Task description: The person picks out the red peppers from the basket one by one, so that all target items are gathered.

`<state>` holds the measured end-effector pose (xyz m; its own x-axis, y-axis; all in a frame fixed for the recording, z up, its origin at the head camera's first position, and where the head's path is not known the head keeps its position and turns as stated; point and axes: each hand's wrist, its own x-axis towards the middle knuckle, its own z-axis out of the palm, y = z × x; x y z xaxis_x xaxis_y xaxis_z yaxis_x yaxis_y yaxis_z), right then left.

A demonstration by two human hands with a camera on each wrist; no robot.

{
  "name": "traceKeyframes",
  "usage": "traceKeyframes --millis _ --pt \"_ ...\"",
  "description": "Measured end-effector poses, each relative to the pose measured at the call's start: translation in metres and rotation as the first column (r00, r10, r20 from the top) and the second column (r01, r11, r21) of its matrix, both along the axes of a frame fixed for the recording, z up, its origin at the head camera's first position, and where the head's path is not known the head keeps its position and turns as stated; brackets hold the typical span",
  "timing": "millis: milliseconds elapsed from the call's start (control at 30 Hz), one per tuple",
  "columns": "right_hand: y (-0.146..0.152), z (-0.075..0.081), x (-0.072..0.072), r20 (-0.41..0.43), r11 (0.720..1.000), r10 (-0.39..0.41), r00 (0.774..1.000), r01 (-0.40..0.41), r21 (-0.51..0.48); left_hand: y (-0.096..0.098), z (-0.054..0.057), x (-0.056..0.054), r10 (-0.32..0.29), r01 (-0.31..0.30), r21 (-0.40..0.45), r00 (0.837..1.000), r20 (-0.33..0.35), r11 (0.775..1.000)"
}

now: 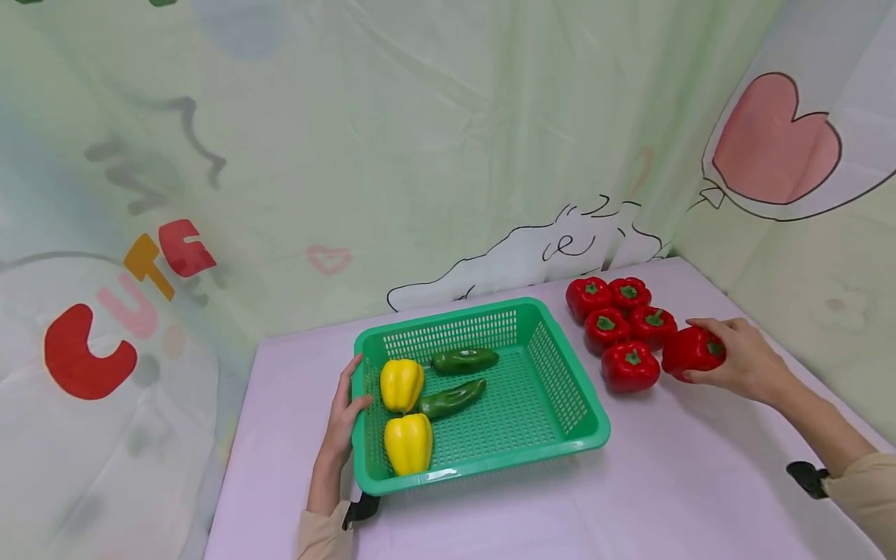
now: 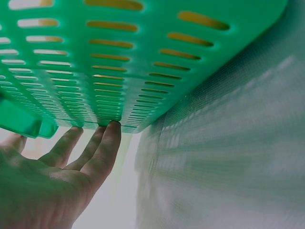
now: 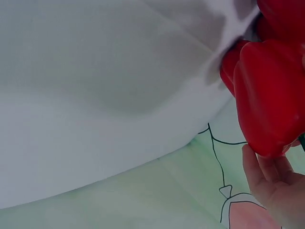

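My right hand [image 1: 749, 362] grips a red bell pepper [image 1: 689, 350], fingers over its far side and thumb on its near side. In the right wrist view the fingertips reach the lower end of this pepper [image 3: 267, 102]. A green plastic basket [image 1: 483, 470] stands on the table, and my left hand [image 1: 341, 420] holds its left rim, thumb over the edge. Seen from the left wrist, the fingers [image 2: 107, 148] touch the slotted outer wall [image 2: 109, 71]. Inside the basket lie two yellow bell peppers [image 1: 408, 445] and two long green peppers [image 1: 451, 399], all toward the left.
Several more red bell peppers [image 1: 630, 367] stand in a cluster right of the basket, close beside the held one. The table [image 1: 280, 435] has a pale lilac cover. Printed curtains [image 1: 420, 155] hang behind it and along both sides.
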<state>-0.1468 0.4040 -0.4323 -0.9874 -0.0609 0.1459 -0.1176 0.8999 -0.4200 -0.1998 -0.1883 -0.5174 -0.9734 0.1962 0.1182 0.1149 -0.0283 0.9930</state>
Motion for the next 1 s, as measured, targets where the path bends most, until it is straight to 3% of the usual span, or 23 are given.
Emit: traceKeyframes --millis 267,467,1000 --pt "-0.002 -0.01 0.001 0.054 0.999 0.002 0.999 0.0 -0.035 0.0 -0.001 0.001 -0.012 0.012 0.01 1.0 -0.009 1.0" --pt "-0.006 -0.014 0.0 0.029 1.0 0.023 0.999 -0.023 -0.022 0.0 0.0 0.0 -0.01 0.011 0.01 1.0 -0.014 1.0" --pt "-0.009 -0.02 -0.002 0.074 0.999 0.039 0.997 -0.038 -0.018 -0.001 0.0 0.0 -0.007 0.007 0.002 1.0 -0.003 1.0"
